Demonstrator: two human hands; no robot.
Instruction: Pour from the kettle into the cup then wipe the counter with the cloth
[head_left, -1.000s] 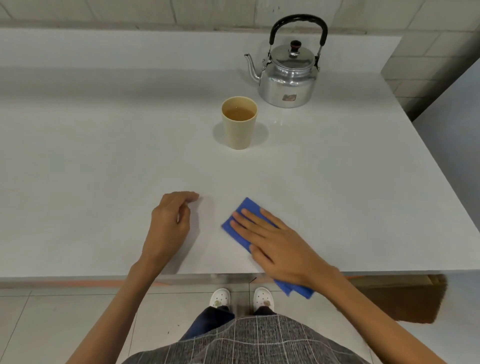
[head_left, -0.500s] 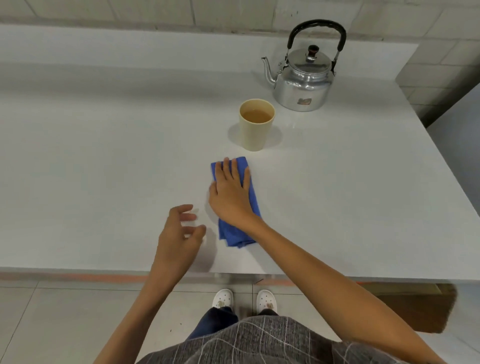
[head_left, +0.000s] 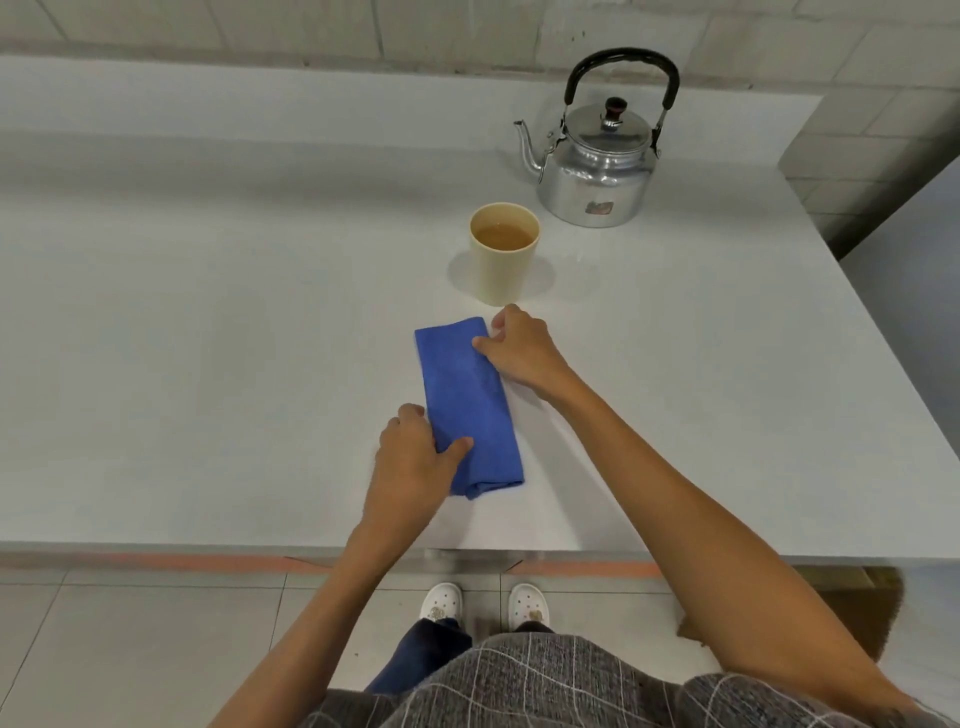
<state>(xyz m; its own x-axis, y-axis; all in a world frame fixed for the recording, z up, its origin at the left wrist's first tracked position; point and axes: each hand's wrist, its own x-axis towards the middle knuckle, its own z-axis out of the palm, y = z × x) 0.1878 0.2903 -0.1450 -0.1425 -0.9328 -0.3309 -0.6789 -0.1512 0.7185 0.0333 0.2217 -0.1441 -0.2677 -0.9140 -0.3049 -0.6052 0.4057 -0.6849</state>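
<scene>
A folded blue cloth (head_left: 467, 400) lies flat on the white counter (head_left: 208, 338), just in front of the cup. My left hand (head_left: 413, 467) pinches the cloth's near left edge, thumb on top. My right hand (head_left: 519, 351) grips its far right corner with curled fingers. A cream cup (head_left: 503, 254) holding brownish liquid stands upright right behind my right hand. The silver kettle (head_left: 597, 166) with a black handle sits behind the cup, at the back right, spout pointing left.
The counter's front edge runs just below my left wrist. Its right edge slants away past the kettle. A raised ledge and tiled wall (head_left: 260, 31) bound the back. A few small drops (head_left: 582, 260) show on the counter right of the cup.
My right hand came off the top of the cloth and now grips its far right corner. My left hand moved right and took hold of the cloth's near left edge.
</scene>
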